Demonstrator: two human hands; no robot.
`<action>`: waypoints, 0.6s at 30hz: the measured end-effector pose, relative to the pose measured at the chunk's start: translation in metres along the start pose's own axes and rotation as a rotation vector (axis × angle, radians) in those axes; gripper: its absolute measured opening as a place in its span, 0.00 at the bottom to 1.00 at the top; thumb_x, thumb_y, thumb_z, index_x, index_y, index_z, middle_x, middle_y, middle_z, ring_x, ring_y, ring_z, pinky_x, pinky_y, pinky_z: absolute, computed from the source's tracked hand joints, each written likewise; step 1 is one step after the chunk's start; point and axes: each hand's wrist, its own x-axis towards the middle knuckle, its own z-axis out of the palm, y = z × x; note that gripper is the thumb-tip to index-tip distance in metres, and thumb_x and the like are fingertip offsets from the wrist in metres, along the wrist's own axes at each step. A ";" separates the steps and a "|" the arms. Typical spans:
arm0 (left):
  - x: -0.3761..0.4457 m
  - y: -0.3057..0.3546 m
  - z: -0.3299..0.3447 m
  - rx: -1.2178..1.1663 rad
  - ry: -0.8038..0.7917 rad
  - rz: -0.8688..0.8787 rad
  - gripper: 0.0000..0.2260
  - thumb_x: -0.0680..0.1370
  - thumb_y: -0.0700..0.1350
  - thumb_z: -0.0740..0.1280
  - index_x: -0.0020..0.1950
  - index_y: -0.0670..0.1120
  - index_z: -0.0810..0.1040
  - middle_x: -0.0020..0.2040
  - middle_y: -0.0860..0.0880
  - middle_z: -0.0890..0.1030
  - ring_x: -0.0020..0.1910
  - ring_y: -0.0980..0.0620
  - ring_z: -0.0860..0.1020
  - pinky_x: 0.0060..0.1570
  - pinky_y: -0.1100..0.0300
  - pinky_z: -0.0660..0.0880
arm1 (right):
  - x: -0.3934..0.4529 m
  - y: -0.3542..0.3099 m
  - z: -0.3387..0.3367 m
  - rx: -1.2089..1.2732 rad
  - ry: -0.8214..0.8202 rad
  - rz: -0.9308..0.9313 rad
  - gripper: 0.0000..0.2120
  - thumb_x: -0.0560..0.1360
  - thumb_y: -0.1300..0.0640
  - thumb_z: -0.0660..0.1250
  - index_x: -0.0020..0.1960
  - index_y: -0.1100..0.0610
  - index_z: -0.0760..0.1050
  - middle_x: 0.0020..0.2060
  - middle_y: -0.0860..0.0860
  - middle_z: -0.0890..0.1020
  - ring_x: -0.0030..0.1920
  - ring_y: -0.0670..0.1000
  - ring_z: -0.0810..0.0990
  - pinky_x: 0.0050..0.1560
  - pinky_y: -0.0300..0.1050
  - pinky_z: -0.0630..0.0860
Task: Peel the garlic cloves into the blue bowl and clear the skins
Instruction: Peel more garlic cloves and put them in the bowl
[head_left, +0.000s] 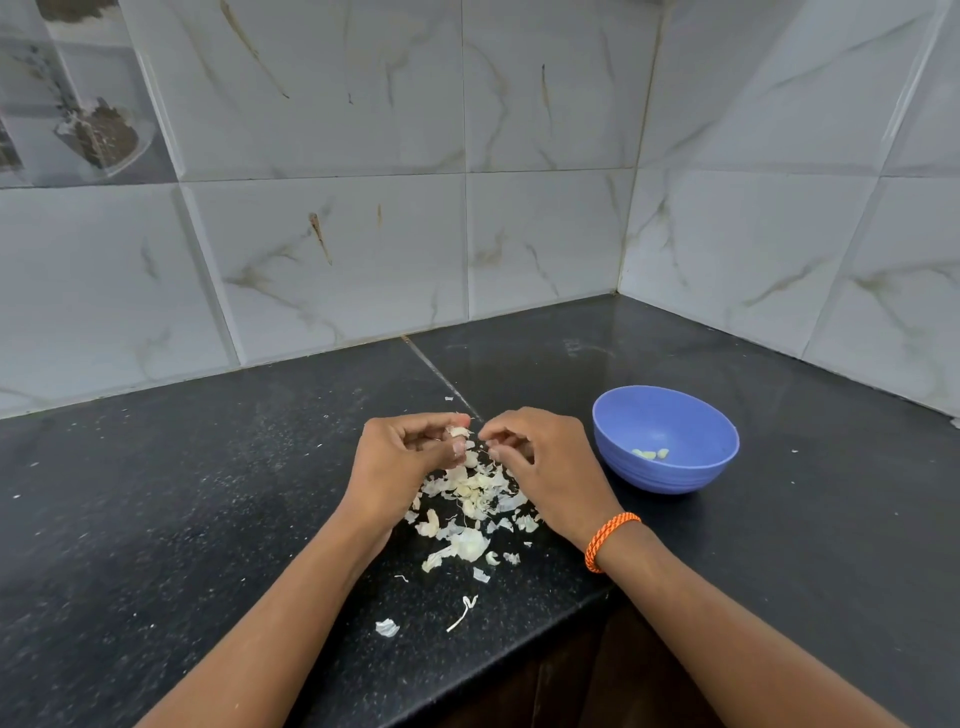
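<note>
Garlic clove (459, 431) is sitting between my two hands, held just above the skin pile so that whatever I strip off is dropping onto the same heap. My left hand (402, 457) is curling its fingers and thumb round the clove and pinching it steady. My right hand (540, 462) is meeting it from the other side with fingertips drawn together at the clove's edge; I judge it is pinching a flake of skin, though the flake itself is too small to make out.

The skins (470, 499) are lying directly beneath and between my wrists, spreading toward me in loose scraps. They are thin, papery, off-white and curled, with one string-like strip (462, 613) nearer my body. Whether unpeeled cloves are mixed into the heap, I cannot tell.

The blue bowl (670, 475) is standing just beyond and outside my right hand, near but apart from it, which I judge is keeping the drop short. It is round, smooth and matte, faintly ribbed on its outer wall. A few pale peeled cloves (650, 454) are resting at its bottom.

The surface (182, 493) is dark, polished speckled stone. An orange braided cord (610, 540) is circling my right wrist.
</note>
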 end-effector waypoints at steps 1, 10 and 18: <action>0.000 0.000 0.000 0.002 -0.010 -0.005 0.11 0.77 0.36 0.79 0.58 0.46 0.89 0.45 0.42 0.90 0.47 0.41 0.89 0.52 0.57 0.86 | 0.000 -0.001 -0.001 0.018 0.008 0.019 0.07 0.78 0.63 0.76 0.49 0.50 0.86 0.45 0.44 0.82 0.45 0.44 0.82 0.48 0.44 0.82; -0.002 0.001 0.004 -0.043 0.037 0.006 0.05 0.81 0.36 0.75 0.55 0.42 0.90 0.43 0.39 0.89 0.44 0.37 0.89 0.47 0.54 0.87 | -0.002 0.001 0.004 0.043 0.012 0.038 0.13 0.79 0.64 0.74 0.54 0.46 0.84 0.47 0.40 0.80 0.48 0.44 0.81 0.49 0.48 0.83; -0.007 0.004 0.011 -0.038 0.041 0.008 0.04 0.76 0.39 0.80 0.50 0.43 0.91 0.45 0.42 0.90 0.37 0.42 0.85 0.41 0.53 0.85 | -0.001 -0.004 0.016 0.172 0.084 0.145 0.04 0.81 0.55 0.73 0.47 0.49 0.86 0.53 0.44 0.78 0.58 0.46 0.79 0.55 0.37 0.74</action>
